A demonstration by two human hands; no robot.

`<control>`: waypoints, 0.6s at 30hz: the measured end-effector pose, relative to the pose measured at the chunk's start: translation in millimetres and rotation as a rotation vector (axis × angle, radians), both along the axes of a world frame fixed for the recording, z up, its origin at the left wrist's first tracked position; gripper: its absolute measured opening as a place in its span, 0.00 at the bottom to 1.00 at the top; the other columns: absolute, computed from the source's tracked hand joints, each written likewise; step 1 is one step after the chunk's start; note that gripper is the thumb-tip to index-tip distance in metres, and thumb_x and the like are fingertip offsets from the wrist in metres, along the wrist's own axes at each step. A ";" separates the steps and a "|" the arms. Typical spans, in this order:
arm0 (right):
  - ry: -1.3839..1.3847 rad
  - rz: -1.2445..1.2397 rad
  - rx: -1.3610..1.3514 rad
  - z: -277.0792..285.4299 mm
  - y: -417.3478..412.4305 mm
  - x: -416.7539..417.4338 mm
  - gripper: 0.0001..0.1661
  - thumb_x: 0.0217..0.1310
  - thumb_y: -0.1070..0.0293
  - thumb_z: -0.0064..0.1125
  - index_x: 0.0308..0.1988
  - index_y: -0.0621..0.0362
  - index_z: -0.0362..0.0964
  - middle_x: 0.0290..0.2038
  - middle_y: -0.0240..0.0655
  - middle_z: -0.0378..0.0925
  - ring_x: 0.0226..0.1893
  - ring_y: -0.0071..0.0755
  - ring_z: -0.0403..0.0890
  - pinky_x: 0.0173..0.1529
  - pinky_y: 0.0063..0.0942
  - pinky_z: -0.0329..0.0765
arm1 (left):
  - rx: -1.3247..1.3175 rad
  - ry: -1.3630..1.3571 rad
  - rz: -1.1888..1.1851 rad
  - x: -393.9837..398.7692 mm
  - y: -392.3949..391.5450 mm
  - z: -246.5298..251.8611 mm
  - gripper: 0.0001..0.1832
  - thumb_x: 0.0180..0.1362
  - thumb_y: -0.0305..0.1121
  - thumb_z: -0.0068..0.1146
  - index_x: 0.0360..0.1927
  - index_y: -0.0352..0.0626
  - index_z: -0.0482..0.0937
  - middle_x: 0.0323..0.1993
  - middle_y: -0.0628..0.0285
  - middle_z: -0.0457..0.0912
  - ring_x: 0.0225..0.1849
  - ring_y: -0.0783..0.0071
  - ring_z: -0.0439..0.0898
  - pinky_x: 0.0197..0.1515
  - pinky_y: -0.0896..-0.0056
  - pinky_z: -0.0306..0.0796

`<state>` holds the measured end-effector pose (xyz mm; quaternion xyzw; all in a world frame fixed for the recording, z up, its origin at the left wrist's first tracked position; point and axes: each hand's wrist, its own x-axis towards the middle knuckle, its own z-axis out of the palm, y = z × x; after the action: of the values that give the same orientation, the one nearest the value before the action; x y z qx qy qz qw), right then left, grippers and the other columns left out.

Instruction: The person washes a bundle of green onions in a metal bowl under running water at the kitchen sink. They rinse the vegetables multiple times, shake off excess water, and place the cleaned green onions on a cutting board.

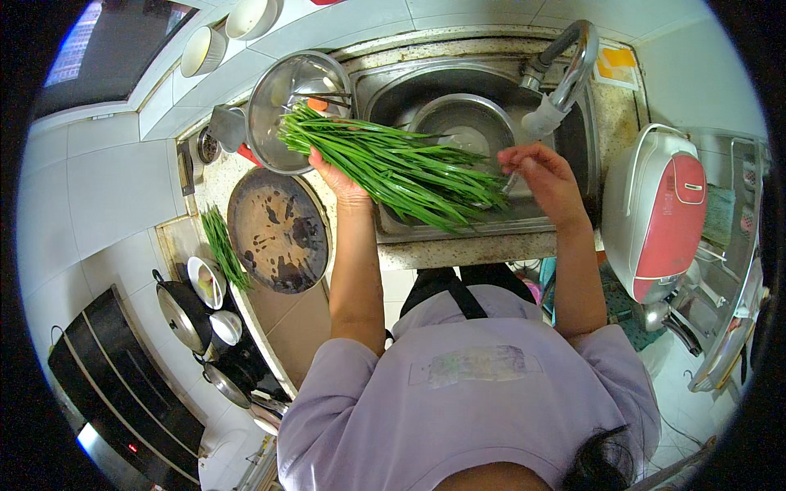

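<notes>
A thick bunch of long green garlic chives [399, 166] lies across my left hand [341, 181], which grips it near its left end. The leaf tips reach right, over the stainless steel sink [393, 224]. Just past those tips hovers my right hand [543, 178], its fingers drawn together, with a thin pale strand or trickle below them. Whether that hand holds anything cannot be made out. In the sink sits a round metal basin [463, 110], partly hidden by the leaves. A steel mixing bowl [270, 110] stands behind my left hand, with chopsticks and something orange in it.
A round wooden cutting board [276, 233] lies on the counter, beside a smaller bundle of chives [224, 245]. A cleaver [228, 130] with a red handle rests near the bowl. The faucet [577, 67] arches over the sink. At right stands a red-and-white rice cooker [666, 215].
</notes>
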<state>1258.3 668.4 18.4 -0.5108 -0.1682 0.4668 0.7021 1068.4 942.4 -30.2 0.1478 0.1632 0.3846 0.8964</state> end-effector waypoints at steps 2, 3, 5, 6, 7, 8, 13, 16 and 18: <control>0.487 0.036 0.272 -50.8 -14.4 7.7 0.13 0.64 0.65 0.49 0.45 0.59 0.73 0.48 0.44 0.76 0.52 0.44 0.74 0.59 0.42 0.66 | 0.037 -0.003 -0.008 -0.8 0.6 -2.1 0.29 0.53 0.55 0.56 0.52 0.46 0.73 0.45 0.62 0.78 0.46 0.64 0.76 0.52 0.58 0.71; -0.204 0.101 -0.201 -71.3 -18.8 -3.5 0.15 0.64 0.65 0.48 0.47 0.60 0.72 0.50 0.46 0.74 0.54 0.46 0.72 0.61 0.44 0.65 | 0.054 0.003 -0.041 1.4 -1.1 -1.7 0.29 0.52 0.55 0.57 0.52 0.45 0.73 0.45 0.61 0.78 0.46 0.64 0.76 0.52 0.58 0.71; -1.594 0.199 -1.129 -100.4 -21.3 -19.7 0.20 0.64 0.64 0.46 0.52 0.62 0.69 0.54 0.50 0.70 0.59 0.51 0.67 0.64 0.49 0.61 | 0.103 0.012 -0.099 4.1 -1.3 2.5 0.30 0.52 0.54 0.57 0.52 0.44 0.73 0.45 0.61 0.78 0.46 0.63 0.76 0.52 0.59 0.71; -1.288 0.298 -1.073 -98.6 -18.3 -10.7 0.28 0.63 0.61 0.49 0.59 0.63 0.61 0.59 0.53 0.64 0.63 0.52 0.60 0.66 0.48 0.57 | 0.068 0.026 -0.094 4.7 -3.6 3.8 0.31 0.50 0.54 0.59 0.52 0.43 0.72 0.44 0.60 0.77 0.46 0.62 0.76 0.51 0.58 0.72; -1.001 0.252 -0.960 -82.0 -9.7 -1.5 0.31 0.62 0.59 0.51 0.61 0.62 0.59 0.60 0.53 0.62 0.64 0.51 0.59 0.66 0.46 0.56 | 0.057 0.033 -0.103 7.2 -6.8 11.6 0.32 0.49 0.53 0.60 0.52 0.43 0.72 0.44 0.58 0.78 0.45 0.60 0.77 0.50 0.56 0.73; -0.711 0.219 -0.845 -49.4 -2.0 -0.9 0.34 0.61 0.57 0.52 0.62 0.62 0.57 0.62 0.53 0.60 0.65 0.51 0.57 0.66 0.44 0.55 | 0.039 0.056 -0.113 5.5 -7.5 10.6 0.31 0.47 0.51 0.62 0.50 0.41 0.73 0.43 0.56 0.79 0.44 0.58 0.77 0.50 0.56 0.73; -0.933 0.287 -0.561 60.4 46.9 -26.0 0.50 0.49 0.50 0.65 0.63 0.66 0.52 0.62 0.54 0.58 0.61 0.55 0.63 0.64 0.40 0.58 | 0.075 0.106 -0.304 16.0 -21.5 16.6 0.31 0.46 0.46 0.62 0.49 0.34 0.72 0.43 0.49 0.79 0.46 0.55 0.78 0.51 0.54 0.73; -0.960 0.073 -0.317 59.9 87.5 -43.6 0.55 0.41 0.51 0.72 0.62 0.66 0.52 0.58 0.53 0.64 0.56 0.52 0.69 0.62 0.40 0.62 | 0.111 0.192 -0.318 30.3 -39.7 29.9 0.29 0.46 0.38 0.62 0.51 0.34 0.71 0.44 0.51 0.78 0.47 0.59 0.77 0.53 0.59 0.72; -0.761 0.039 -0.205 46.5 110.0 -44.6 0.56 0.37 0.54 0.75 0.61 0.65 0.53 0.56 0.50 0.67 0.54 0.49 0.71 0.61 0.38 0.64 | 0.224 0.337 -0.252 48.4 -57.6 42.3 0.28 0.44 0.32 0.65 0.50 0.35 0.72 0.44 0.55 0.78 0.47 0.64 0.76 0.51 0.63 0.72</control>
<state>1213.7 778.4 64.9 -0.7116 -0.3788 0.2717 0.5256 1116.7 884.8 12.1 0.3279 0.2471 0.2554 0.8753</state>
